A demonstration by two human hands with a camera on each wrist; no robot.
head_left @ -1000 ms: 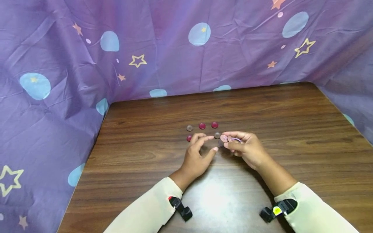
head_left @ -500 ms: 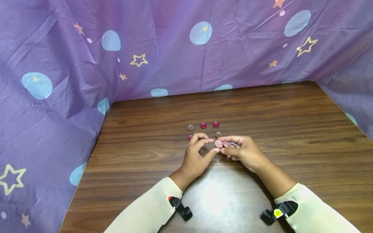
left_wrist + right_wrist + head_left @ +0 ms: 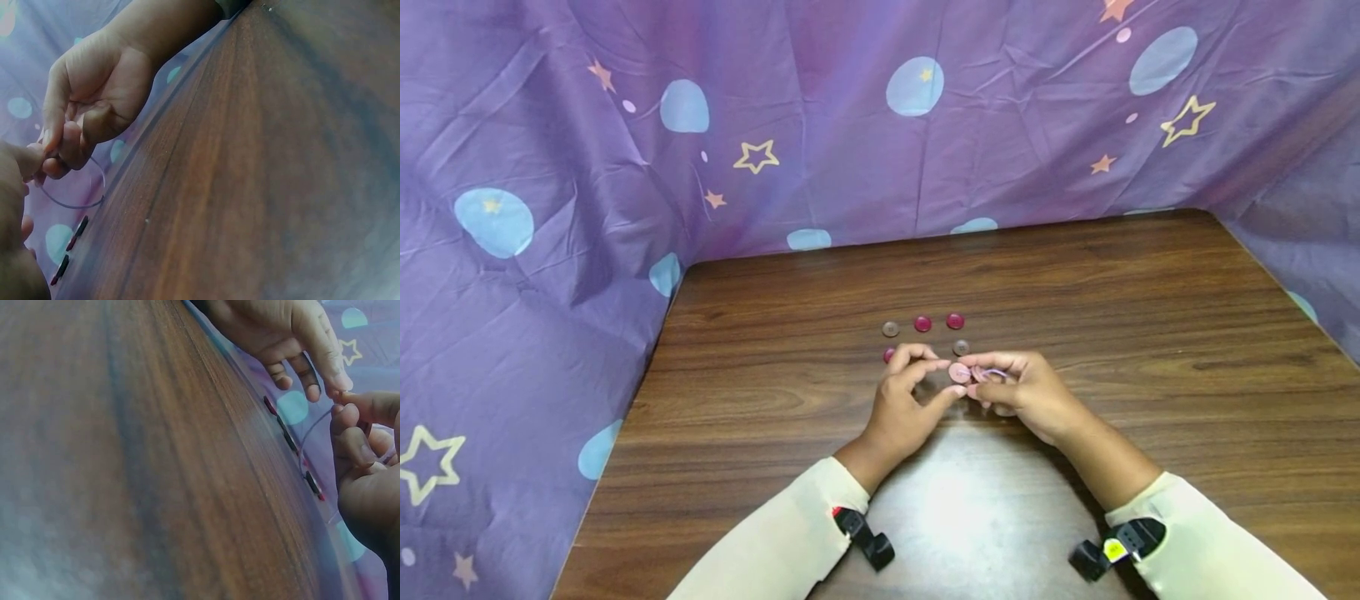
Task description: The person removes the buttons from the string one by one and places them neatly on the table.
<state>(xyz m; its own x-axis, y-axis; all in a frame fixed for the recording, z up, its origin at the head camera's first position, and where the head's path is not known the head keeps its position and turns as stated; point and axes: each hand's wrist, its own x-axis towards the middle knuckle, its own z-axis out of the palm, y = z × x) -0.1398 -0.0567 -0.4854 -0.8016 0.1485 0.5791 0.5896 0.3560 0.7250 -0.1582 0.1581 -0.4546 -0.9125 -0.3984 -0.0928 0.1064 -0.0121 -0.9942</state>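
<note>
Both our left fingers (image 3: pixel 929 365) and right fingers (image 3: pixel 1000 358) pinch the pink button (image 3: pixel 959 373); we should leave the cord (image 3: pixel 996 372) slack.

The round button (image 3: pixel 959 372) is pale pink and the cord (image 3: pixel 996 372) lilac. Three flat buttons (image 3: pixel 922 323) are crimson; two others (image 3: pixel 890 329) are greyish brown. The tabletop (image 3: pixel 760 417) is brown, streaked with darker wood grain. The backdrop cloth (image 3: pixel 842 108) is purple, printed with light-blue blobs, yellow star outlines, solid salmon stars and pale pink dots. The sleeves (image 3: pixel 775 537) are cream.
</note>
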